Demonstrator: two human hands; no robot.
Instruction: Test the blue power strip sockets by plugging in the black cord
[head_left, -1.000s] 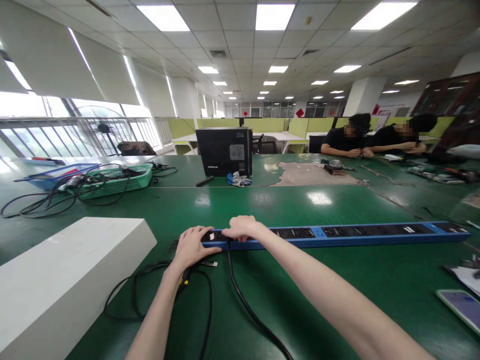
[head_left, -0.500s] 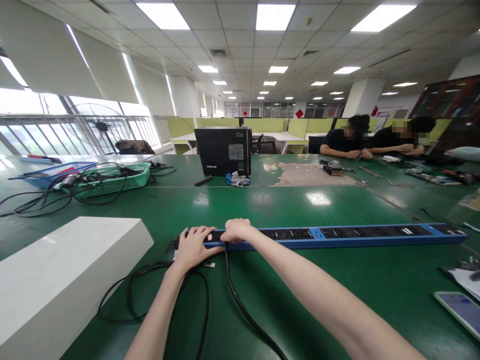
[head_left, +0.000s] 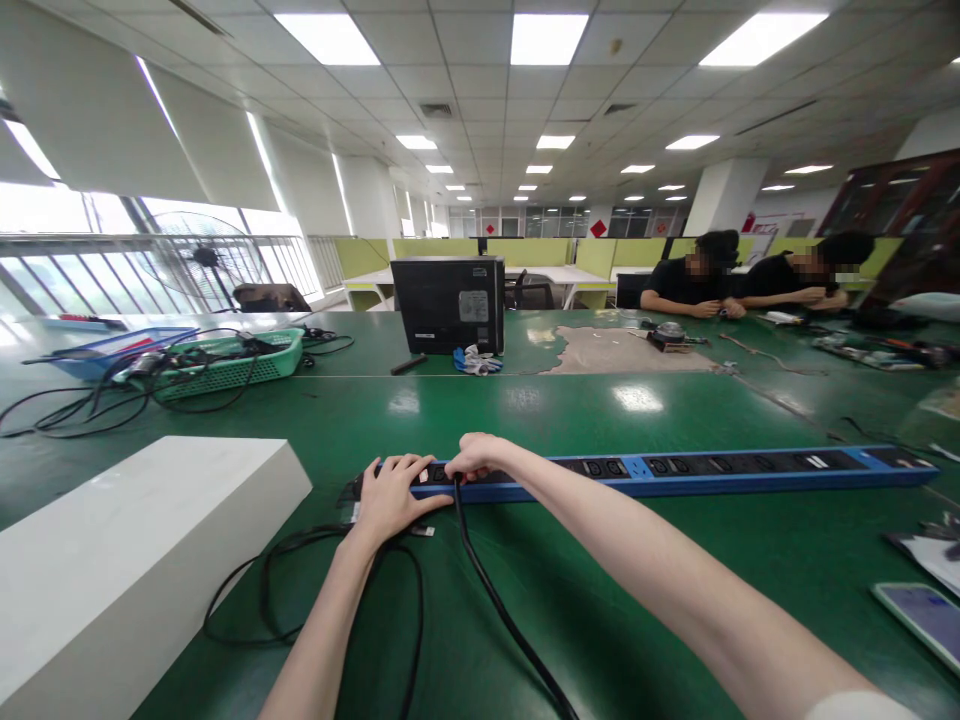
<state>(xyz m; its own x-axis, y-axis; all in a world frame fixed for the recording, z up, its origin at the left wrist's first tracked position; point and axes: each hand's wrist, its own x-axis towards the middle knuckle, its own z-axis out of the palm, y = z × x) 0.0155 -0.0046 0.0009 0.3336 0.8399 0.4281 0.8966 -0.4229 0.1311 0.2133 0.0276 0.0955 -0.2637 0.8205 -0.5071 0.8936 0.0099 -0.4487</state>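
Note:
A long blue and black power strip (head_left: 679,487) with rows of sockets lies across the green table. My left hand (head_left: 391,495) grips its left end, fingers over the top and thumb along the near side. Just to the right, my right hand (head_left: 474,458) is closed around the plug end of a black power cord (head_left: 487,585), at the strip's sockets. My fingers hide the plug, so how deep it sits cannot be seen. The cord runs down toward the near table edge. Below my left hand, another black cable (head_left: 262,590) lies in loose loops.
A white box (head_left: 172,540) stands at the left. Behind it are a green basket (head_left: 232,370) of cables and a blue tray (head_left: 112,350). A black computer case (head_left: 450,305) and gloves (head_left: 477,361) are ahead. A phone (head_left: 922,620) lies right; two people sit far right.
My right hand has tilted slightly at the wrist and stays on the plug at the same part of the strip. My left hand keeps its hold. The view has shifted a little.

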